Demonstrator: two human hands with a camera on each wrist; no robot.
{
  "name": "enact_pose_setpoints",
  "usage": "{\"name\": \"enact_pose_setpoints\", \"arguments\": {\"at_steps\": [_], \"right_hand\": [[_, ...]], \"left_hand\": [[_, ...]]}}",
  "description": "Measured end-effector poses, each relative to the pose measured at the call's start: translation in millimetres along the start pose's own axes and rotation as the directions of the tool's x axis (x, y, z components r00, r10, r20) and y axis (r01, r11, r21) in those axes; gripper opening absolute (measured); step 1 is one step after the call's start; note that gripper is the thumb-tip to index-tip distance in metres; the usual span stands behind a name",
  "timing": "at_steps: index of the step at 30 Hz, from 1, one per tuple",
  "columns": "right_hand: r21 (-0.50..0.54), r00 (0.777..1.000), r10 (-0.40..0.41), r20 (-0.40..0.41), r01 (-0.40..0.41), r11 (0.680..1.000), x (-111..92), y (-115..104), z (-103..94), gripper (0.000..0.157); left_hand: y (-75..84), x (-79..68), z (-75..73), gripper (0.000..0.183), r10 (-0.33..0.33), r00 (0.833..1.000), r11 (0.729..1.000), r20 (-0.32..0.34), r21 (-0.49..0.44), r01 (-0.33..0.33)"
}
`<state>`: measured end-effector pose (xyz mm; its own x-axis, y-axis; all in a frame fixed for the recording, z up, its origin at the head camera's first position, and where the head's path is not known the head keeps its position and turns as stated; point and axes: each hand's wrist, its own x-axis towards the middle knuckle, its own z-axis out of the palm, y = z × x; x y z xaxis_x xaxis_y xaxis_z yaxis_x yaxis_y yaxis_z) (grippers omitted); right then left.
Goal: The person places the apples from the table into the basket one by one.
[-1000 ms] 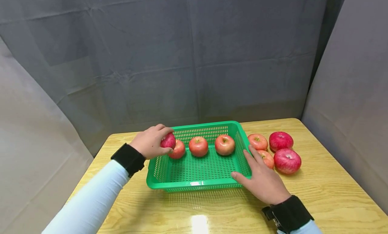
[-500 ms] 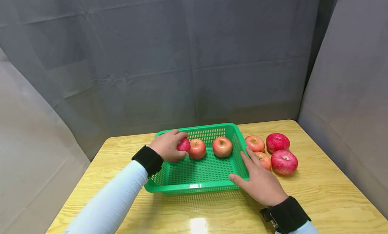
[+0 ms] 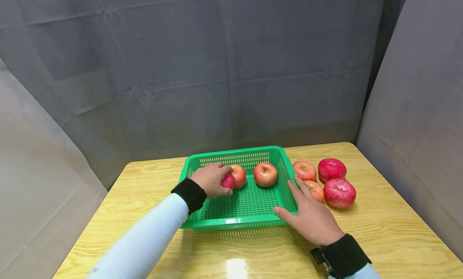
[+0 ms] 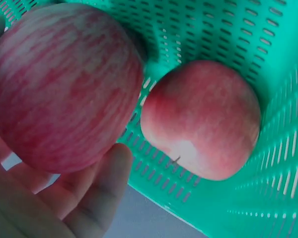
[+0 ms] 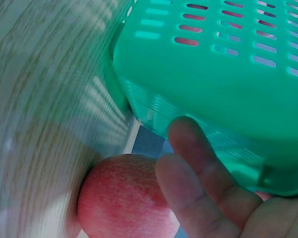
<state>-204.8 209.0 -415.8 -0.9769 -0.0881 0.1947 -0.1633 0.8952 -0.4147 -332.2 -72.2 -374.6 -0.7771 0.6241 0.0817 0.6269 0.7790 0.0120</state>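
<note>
In the head view my left hand (image 3: 212,180) is inside the green plastic basket (image 3: 231,220), gripping a dark red apple (image 3: 228,181). That apple sits right in front of a lighter red apple (image 3: 238,176); whether they touch I cannot tell. In the left wrist view the fingers curve round the held, streaked apple (image 4: 64,89), and another apple (image 4: 203,119) lies beside it. Farther right in the basket is a third apple (image 3: 265,174). My right hand (image 3: 312,216) rests at the basket's front right corner, fingers fairly straight along the outer wall, thumb near the front rim.
Right of the basket, two lighter apples (image 3: 304,170) and two dark red apples (image 3: 339,193) stand on the wooden table (image 3: 390,226). One apple (image 5: 126,198) lies close to my right fingers. Grey cloth (image 3: 162,70) hangs behind the table and at its sides.
My left hand has carried the dark red apple rightward and down from the basket's left rim into the basket. It now covers the leftmost apple. The right hand has stayed at the corner.
</note>
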Motion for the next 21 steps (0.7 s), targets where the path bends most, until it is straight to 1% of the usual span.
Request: {"name": "enact_pose_setpoints", "arguments": {"at_steps": [6,9,15,21], "right_hand": [[-0.002,1.0,-0.005,-0.002,0.005,1.0,0.0,0.6,1.2,0.103],[0.0,1.0,-0.007,-0.002,0.007,1.0,0.1,0.8,1.5,0.103],[-0.001,1.0,-0.004,-0.001,0.004,1.0,0.0,0.2,0.3,0.103],[-0.002,1.0,-0.003,0.003,0.003,1.0,-0.2,0.4,-0.1,0.102]], "left_hand": [[0.2,-2.0,9.2,0.058,0.029,0.999,0.999,-0.014,0.039,-0.028],[-1.6,-4.1,14.2,0.056,0.037,0.999,0.999,-0.01,0.034,-0.037],[-3.5,-5.8,17.7,0.059,0.012,0.999,0.999,0.034,-0.03,-0.011],[-4.9,-3.9,19.4,0.064,0.001,0.997,0.999,0.072,-0.04,0.002]]}}
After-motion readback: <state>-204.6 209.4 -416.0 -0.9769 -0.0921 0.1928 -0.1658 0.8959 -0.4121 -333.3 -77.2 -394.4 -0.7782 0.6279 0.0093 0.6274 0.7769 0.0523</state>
